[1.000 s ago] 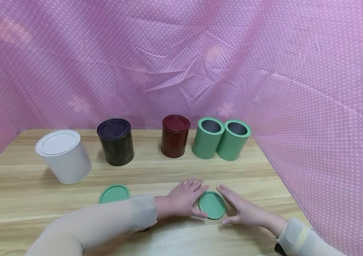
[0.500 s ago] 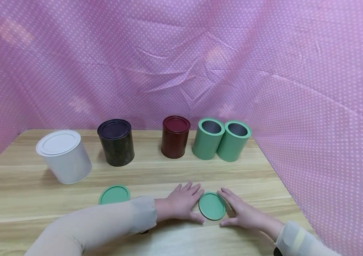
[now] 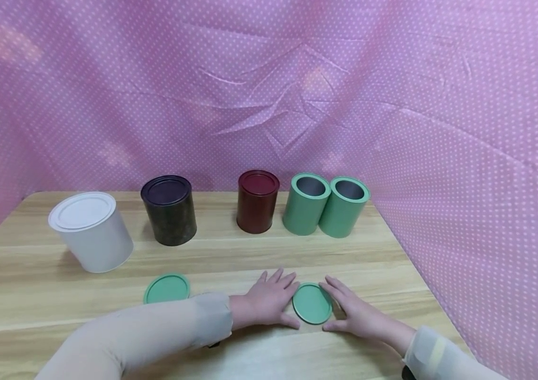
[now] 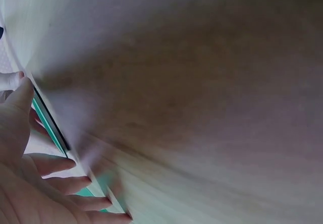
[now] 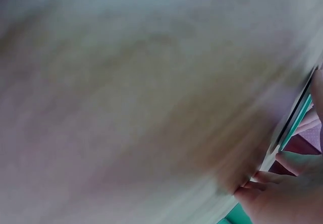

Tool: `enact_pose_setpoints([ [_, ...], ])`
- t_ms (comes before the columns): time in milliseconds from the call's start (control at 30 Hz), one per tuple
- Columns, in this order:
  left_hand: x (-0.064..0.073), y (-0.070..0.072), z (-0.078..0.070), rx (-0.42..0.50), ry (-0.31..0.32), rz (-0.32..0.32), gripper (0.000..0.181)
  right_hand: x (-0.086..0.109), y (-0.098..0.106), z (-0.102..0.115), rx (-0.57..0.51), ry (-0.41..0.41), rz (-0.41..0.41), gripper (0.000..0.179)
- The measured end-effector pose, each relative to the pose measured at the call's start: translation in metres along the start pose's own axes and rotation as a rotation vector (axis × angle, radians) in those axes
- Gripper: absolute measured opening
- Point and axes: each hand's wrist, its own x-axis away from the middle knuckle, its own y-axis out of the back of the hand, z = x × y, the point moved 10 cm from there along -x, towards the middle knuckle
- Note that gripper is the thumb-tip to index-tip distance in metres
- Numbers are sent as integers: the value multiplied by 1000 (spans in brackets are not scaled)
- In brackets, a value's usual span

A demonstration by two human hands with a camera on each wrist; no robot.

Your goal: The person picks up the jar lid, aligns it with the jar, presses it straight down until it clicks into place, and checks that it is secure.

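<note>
A round green lid (image 3: pixel 313 303) lies on the wooden table between the two hands. On its left, my left hand (image 3: pixel 269 301) rests on the table with fingers spread, index finger and thumb at the lid's edge. From the right, my right hand (image 3: pixel 356 311) frames the lid with extended fingers and thumb; whether it touches the rim I cannot tell. Both wrist views show the lid edge-on, beside the left hand's (image 4: pixel 30 178) fingers and the right hand's (image 5: pixel 292 188) fingers. Two uncovered green cans (image 3: pixel 304 214) stand side by side behind.
Another green lid (image 3: pixel 167 288) lies beyond the left forearm, which partly hides it. Toward the back stand a white can (image 3: pixel 100 243), a black can (image 3: pixel 171 219) and a dark red can (image 3: pixel 257 208), all lidded. Pink dotted cloth (image 3: pixel 269 95) hangs behind and at the sides.
My left thumb has drawn slightly back from over the lid. The right thumb has shifted a little left. The lid and cans stay in place; the head view shifts slightly.
</note>
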Motion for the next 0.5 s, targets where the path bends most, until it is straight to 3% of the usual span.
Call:
enact_pose_setpoints([
  [500, -5, 3, 0, -23, 47, -50, 77, -3, 6, 3, 55, -24, -45, 85],
])
